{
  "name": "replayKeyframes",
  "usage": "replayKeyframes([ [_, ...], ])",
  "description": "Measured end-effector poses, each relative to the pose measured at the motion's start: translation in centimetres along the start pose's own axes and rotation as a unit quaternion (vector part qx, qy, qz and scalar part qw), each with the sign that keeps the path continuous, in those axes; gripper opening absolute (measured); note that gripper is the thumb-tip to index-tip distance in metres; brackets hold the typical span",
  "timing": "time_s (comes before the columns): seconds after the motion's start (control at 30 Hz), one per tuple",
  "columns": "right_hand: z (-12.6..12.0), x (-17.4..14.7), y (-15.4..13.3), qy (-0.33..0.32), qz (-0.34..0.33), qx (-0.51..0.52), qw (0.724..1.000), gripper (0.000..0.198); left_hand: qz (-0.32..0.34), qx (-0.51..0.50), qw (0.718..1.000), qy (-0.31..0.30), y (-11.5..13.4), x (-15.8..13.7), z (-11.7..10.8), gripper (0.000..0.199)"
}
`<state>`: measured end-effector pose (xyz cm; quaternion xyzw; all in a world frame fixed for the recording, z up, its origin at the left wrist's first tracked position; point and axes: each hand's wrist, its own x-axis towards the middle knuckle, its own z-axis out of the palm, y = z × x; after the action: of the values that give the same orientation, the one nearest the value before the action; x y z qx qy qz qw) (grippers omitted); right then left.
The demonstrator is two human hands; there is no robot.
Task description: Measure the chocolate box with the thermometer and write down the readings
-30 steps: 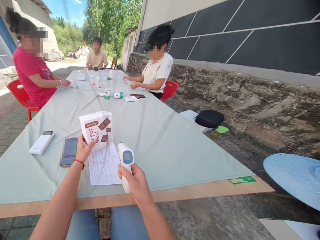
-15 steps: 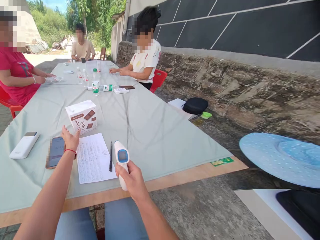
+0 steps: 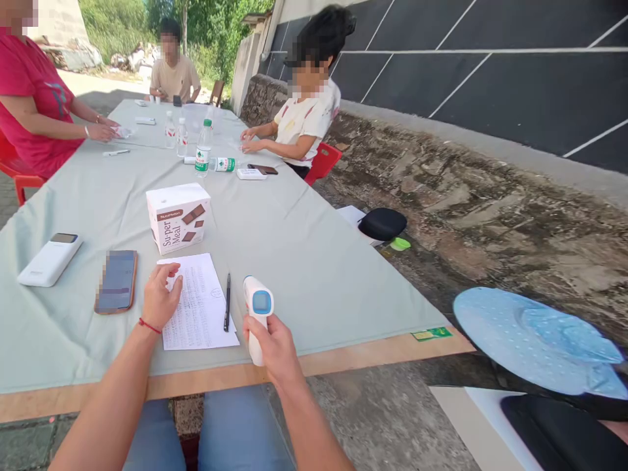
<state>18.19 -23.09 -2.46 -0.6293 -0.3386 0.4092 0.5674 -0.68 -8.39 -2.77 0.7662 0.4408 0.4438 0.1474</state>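
Note:
Wrapped round the handle of a white infrared thermometer [image 3: 258,317] is my right hand [image 3: 279,347], near the table's front edge; the thermometer's blue-framed screen faces me. My left hand [image 3: 161,294] holds nothing, its fingers loosely curved and apart over the left edge of a handwritten sheet of paper [image 3: 199,314]. A black pen [image 3: 227,302] lies along the sheet's right side. Just behind the paper stands a white and brown "Super Meal" box [image 3: 179,219]. To the left of my left hand a smartphone [image 3: 116,281] rests flat, with a white power bank [image 3: 50,260] beyond it.
Several water bottles [image 3: 203,150] stand or lie mid-table, near a white device [image 3: 252,174] and a dark phone. Three people sit around the table [image 3: 314,275]. On the right are a blue dotted hat [image 3: 515,333] and a black case [image 3: 383,224].
My left hand has drawn back from the box to the paper. The box now stands upright, turned slightly. The thermometer stays in my right hand, and the view has shifted a little.

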Motion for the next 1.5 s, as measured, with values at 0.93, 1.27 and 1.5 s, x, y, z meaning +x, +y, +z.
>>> replayKeyframes([
  [0.93,-1.9,11.8,0.9,-0.215,-0.449,-0.539,0.679,0.033,-0.003,0.040,0.985,-0.165,-0.5,-0.9,1.1,0.021],
  [1.27,1.7,8.8,0.0,0.012,-0.165,0.001,0.986,0.010,0.005,0.120,0.966,-0.227,0.4,-1.1,1.5,0.021],
  [1.5,5.0,7.7,1.4,-0.015,-0.041,-0.019,0.999,0.014,0.034,0.157,0.960,-0.231,0.6,-1.0,1.9,0.031],
])
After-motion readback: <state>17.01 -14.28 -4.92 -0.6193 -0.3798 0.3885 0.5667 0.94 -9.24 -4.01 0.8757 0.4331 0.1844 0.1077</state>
